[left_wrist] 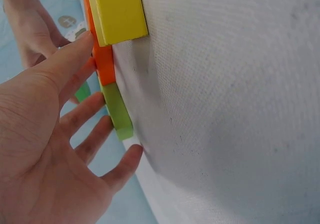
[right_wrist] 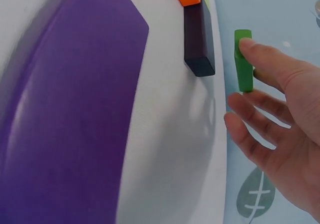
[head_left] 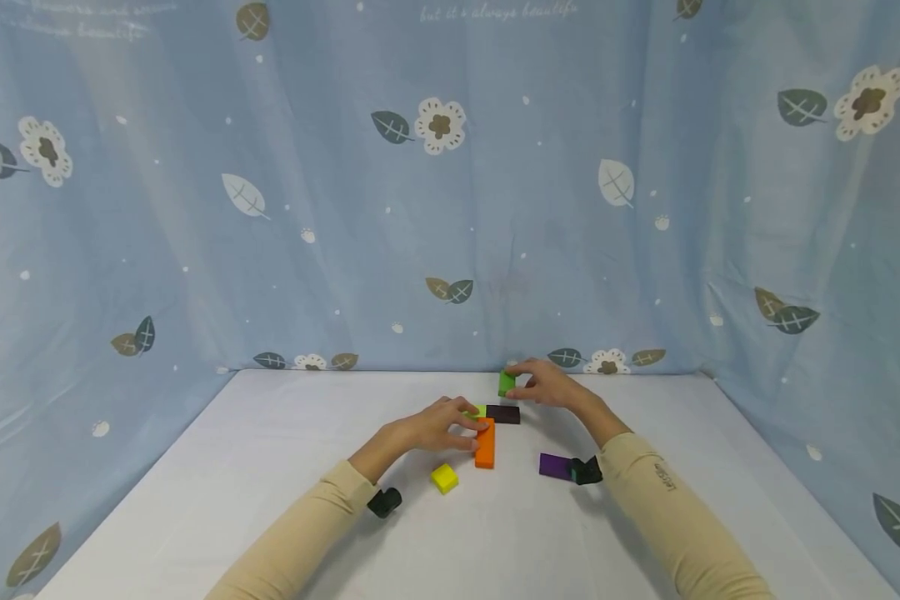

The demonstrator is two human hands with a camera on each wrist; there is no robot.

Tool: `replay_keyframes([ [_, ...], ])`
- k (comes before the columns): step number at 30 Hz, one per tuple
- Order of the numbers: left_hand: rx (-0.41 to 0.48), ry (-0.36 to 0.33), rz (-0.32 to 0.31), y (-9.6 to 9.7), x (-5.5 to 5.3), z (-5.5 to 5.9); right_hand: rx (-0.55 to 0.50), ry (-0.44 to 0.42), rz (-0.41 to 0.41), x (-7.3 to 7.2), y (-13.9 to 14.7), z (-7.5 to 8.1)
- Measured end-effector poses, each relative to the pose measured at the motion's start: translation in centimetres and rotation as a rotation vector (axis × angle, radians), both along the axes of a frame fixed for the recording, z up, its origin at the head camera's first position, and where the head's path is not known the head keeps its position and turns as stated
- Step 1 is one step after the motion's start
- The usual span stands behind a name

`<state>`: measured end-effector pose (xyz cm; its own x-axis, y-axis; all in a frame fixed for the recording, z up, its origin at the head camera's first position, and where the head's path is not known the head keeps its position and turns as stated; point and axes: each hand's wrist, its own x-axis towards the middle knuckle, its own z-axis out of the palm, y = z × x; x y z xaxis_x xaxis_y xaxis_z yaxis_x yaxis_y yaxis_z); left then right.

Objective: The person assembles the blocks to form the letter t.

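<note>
In the head view, my left hand [head_left: 438,425] reaches over an orange block [head_left: 485,450], thumb at its left side and index fingertip on its far part. The other fingers spread loosely by a lime-green block [left_wrist: 117,111] that touches the orange one. Farther back, my right hand [head_left: 547,386] pinches a green block [head_left: 506,383] between thumb and fingers. That green block [right_wrist: 243,58] is held upright in the right wrist view, with the remaining fingers apart from it. A dark, nearly black block [head_left: 503,414] lies beside the lime-green one, against the orange block's far end.
A yellow block [head_left: 444,478] lies near the left forearm. A purple block [head_left: 555,466] sits by the right wrist's black camera [head_left: 587,471]. White cloth covers the table [head_left: 510,542]; a blue patterned curtain [head_left: 330,250] rises behind its far edge.
</note>
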<state>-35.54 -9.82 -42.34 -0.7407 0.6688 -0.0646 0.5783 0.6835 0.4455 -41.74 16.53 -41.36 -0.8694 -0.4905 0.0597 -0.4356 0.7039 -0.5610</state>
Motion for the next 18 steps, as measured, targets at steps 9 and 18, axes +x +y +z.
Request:
replay_keyframes([
  [9, 0.008, 0.002, -0.011, -0.1, 0.0, -0.1, 0.004, 0.018, 0.034, -0.4, -1.0, -0.6],
  [18, 0.004, 0.011, -0.018, -0.1, -0.2, -0.1, 0.036, 0.007, 0.012, -0.2, -2.0, -0.6],
])
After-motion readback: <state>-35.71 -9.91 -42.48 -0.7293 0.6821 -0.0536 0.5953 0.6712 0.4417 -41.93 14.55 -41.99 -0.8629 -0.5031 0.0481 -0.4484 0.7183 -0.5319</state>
